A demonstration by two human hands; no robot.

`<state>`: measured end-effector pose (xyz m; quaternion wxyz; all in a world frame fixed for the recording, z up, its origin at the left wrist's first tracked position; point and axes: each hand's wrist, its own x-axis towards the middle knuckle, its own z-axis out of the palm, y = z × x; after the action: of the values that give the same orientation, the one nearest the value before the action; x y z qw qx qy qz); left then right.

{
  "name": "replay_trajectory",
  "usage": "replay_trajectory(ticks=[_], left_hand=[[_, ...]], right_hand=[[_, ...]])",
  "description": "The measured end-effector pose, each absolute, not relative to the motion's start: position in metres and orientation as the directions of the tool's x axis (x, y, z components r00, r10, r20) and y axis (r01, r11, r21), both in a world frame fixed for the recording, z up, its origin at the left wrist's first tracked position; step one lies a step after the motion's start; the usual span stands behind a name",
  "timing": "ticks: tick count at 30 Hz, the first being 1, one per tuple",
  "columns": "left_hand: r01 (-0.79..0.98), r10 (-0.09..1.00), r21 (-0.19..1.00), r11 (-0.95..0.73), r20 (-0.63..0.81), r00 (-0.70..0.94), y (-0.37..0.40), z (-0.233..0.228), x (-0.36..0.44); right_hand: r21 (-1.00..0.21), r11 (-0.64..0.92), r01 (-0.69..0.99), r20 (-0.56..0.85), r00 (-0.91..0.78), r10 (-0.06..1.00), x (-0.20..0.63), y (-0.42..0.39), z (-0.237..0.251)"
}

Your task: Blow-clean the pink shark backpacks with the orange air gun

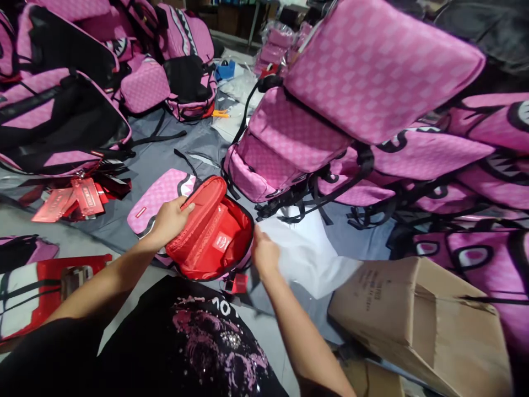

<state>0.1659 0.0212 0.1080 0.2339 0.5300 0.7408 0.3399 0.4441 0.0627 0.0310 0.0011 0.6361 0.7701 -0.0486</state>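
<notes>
A small pink checked bag (155, 193) lies unzipped in front of me, its red lining (231, 234) and a sewn-in label (221, 241) showing. My left hand (171, 220) grips the raised flap, thumb on the red inner side and fingers hidden behind it. On the opposite side, my right hand (264, 251) is closed on the bag's rim, with its fingertips partly out of sight. A red hang tag (239, 283) dangles at the bag's near edge. Right beside my right hand lies a translucent white plastic bag (306, 248).
Pink backpacks are piled at the right (380, 71) and at the left (61, 121). A cardboard box (376, 303) stands near right. Red tags (78, 198) lie in a bunch at the left, above a red and white packet (28, 298). Grey sheeting (152, 143) covers the work surface.
</notes>
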Motion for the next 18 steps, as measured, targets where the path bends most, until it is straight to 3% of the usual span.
replay_trajectory(ticks=[5, 10, 18], left_hand=[[0.641, 0.961, 0.742, 0.197, -0.016, -0.277, 0.024, 0.107, 0.153], [0.627, 0.971, 0.757, 0.182, -0.041, -0.234, 0.029, 0.105, 0.137], [0.654, 0.992, 0.751, 0.093, -0.016, -0.123, 0.043, 0.094, 0.118]], right_hand=[[-0.133, 0.235, 0.963, -0.278, -0.264, 0.924, 0.352, 0.043, 0.017], [-0.187, 0.180, 0.966, -0.344, -0.236, 0.909, 0.312, 0.043, 0.007], [-0.396, 0.009, 0.918, -0.437, -0.197, 0.878, 0.294, 0.078, 0.000]])
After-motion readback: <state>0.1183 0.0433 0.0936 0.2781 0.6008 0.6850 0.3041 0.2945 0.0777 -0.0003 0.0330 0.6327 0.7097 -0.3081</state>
